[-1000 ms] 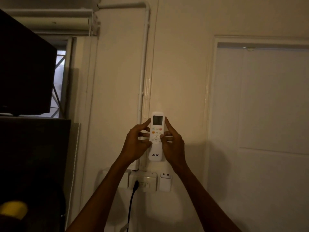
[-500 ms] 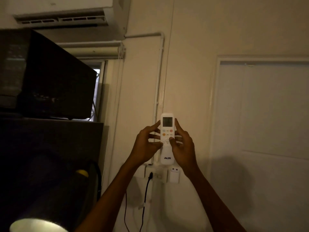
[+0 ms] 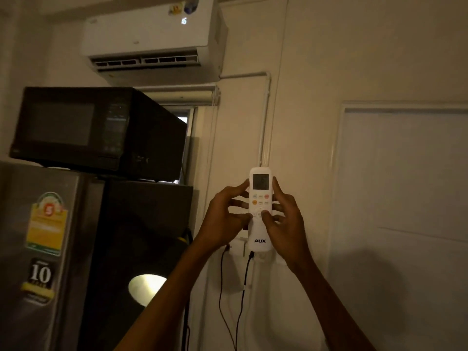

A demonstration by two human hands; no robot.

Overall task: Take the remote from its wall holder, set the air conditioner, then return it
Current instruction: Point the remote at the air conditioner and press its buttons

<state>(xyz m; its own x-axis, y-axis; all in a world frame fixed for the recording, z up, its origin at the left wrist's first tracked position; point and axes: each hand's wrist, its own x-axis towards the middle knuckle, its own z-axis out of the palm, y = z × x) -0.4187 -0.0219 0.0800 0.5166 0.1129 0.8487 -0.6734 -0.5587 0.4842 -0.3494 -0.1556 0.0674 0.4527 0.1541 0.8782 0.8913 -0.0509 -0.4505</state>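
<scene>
A white AUX remote (image 3: 260, 234) with a grey screen is held upright in front of the wall, between both hands. My left hand (image 3: 222, 219) grips its left edge. My right hand (image 3: 285, 226) grips its right edge, with the thumb resting on a round button below the coloured keys. The white air conditioner (image 3: 152, 34) hangs high on the wall at upper left, with lit digits on its front and its vent flap open. The wall holder is hidden behind the remote and my hands.
A black microwave (image 3: 98, 130) sits on a dark fridge (image 3: 50, 249) at the left. A white socket plate (image 3: 238, 247) with two black cables (image 3: 240, 300) hangs below the remote. A white door (image 3: 405, 198) fills the right. A white pipe (image 3: 264, 110) runs up the wall.
The view has tilted up and to the left, so the whole air conditioner and the microwave now show. Both hands keep hold of the remote in the same grip.
</scene>
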